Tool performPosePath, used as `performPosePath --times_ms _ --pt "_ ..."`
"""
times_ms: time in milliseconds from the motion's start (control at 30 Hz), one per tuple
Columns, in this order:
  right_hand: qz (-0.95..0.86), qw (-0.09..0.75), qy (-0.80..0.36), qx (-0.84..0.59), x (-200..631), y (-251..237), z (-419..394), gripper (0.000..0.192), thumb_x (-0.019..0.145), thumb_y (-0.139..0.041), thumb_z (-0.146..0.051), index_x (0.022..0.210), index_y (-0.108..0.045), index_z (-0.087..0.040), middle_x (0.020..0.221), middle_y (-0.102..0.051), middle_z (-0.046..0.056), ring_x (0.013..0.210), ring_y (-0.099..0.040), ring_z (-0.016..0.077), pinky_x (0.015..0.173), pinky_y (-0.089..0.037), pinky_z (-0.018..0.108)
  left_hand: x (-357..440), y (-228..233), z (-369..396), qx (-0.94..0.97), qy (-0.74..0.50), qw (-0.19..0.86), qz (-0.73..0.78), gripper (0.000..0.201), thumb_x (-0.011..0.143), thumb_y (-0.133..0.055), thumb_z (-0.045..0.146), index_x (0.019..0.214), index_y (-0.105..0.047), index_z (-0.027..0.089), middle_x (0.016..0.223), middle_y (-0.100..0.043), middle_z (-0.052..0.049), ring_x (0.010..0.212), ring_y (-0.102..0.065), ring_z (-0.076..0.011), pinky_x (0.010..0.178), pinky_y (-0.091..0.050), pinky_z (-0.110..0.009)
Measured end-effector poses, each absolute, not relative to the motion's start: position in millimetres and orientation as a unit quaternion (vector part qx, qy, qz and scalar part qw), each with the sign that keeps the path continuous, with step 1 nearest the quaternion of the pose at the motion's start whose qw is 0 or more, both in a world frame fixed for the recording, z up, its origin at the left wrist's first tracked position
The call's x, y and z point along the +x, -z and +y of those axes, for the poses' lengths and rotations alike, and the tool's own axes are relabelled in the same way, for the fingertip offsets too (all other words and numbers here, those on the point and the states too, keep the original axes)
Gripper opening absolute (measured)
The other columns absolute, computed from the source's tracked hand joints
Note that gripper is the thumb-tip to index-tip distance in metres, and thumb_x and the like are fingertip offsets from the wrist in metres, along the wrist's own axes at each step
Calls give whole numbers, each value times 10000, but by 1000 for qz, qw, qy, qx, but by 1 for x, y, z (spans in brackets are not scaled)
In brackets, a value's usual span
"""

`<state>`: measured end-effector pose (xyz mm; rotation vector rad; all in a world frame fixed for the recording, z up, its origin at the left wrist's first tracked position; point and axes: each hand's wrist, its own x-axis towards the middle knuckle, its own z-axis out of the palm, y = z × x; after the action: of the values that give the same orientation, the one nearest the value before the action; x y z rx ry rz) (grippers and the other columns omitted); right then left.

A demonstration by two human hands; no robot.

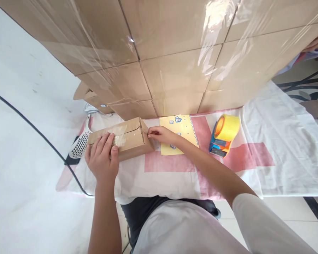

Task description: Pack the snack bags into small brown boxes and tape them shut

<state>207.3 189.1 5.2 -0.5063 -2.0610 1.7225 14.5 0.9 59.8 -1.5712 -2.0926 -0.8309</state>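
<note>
A small closed cardboard box (132,139) lies on its side length on the cloth, with clear tape along its top seam. My left hand (102,153) rests on the box's left half, palm down with fingers laid over the top. At the box's right end, my right hand (160,134) has its thumb and fingertips pinched together against the edge. Whatever is between those fingertips is too small to make out. Under the right wrist is a yellow sheet (167,150) with small blue-edged stickers. A blue-orange tape dispenser (218,146) with a wide yellow roll (231,127) sits further right.
Stacked cartons (175,76) wrapped in clear film rise behind the work area. A white perforated scoop (81,144) and a black object lie left, near a dark cable (42,135). An open carton (95,100) stands behind them. A pink-white cloth (172,180) covers the table.
</note>
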Motion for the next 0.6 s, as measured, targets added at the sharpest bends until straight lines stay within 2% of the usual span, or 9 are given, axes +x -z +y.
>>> performPosePath --times_ms 67,133,200,233,333,433,533,600 --pt "-745 213 -594 -216 209 -3 189 310 832 -675 -459 928 -535 -199 818 -543 -30 710 -452 116 652 -343 262 11 -59 -1 -571 298 207 -736 444 1036 -408 388 1393 -640 262 1418 -643 -71 1371 -548 -275 1202 -245 -446" --pt "-755 229 -566 -238 213 -4 189 425 798 -726 -466 1068 -522 -209 1040 -591 10 732 -458 104 672 -372 261 10 -58 -2 -579 298 212 -728 434 1032 -422 369 1395 -638 267 1410 -649 -70 1364 -555 -279 1182 -269 -446" --pt "-761 235 -562 -222 215 -7 189 430 819 -708 -436 1143 -528 -218 1226 -575 45 756 -471 94 711 -402 266 8 -57 -2 -583 299 212 -725 429 1029 -431 358 1397 -636 278 1406 -652 -67 1366 -555 -281 1168 -284 -448" --pt "-761 232 -569 -208 216 -8 190 388 834 -689 -420 1133 -547 -217 1245 -582 47 763 -479 94 725 -410 269 8 -57 -2 -583 301 212 -724 427 1027 -435 357 1395 -638 281 1402 -655 -66 1365 -557 -282 1160 -293 -448" --pt "-752 226 -588 -196 215 -11 192 256 852 -652 -423 952 -600 -193 1015 -647 18 729 -480 105 695 -393 269 8 -57 0 -579 304 220 -724 420 1021 -447 354 1384 -647 286 1391 -662 -65 1357 -565 -280 1139 -318 -444" --pt "-712 267 -619 -197 212 -8 195 283 827 -658 -439 775 -530 -193 797 -580 -16 689 -474 104 663 -374 259 9 -56 0 -576 304 231 -723 414 1022 -448 338 1381 -647 290 1387 -665 -66 1353 -570 -280 1132 -323 -445" --pt "-690 271 -645 -186 209 -1 196 287 840 -596 -399 723 -407 -217 703 -503 -46 647 -465 95 638 -364 244 10 -56 -1 -578 301 229 -723 417 1022 -447 331 1390 -639 291 1391 -662 -70 1353 -571 -282 1132 -321 -451" --pt "-703 254 -637 -188 210 1 198 229 854 -542 -345 737 -388 -223 687 -492 -50 634 -461 97 625 -353 240 10 -56 -1 -579 304 228 -722 416 1023 -446 334 1386 -643 283 1385 -665 -76 1353 -570 -283 1135 -318 -454"
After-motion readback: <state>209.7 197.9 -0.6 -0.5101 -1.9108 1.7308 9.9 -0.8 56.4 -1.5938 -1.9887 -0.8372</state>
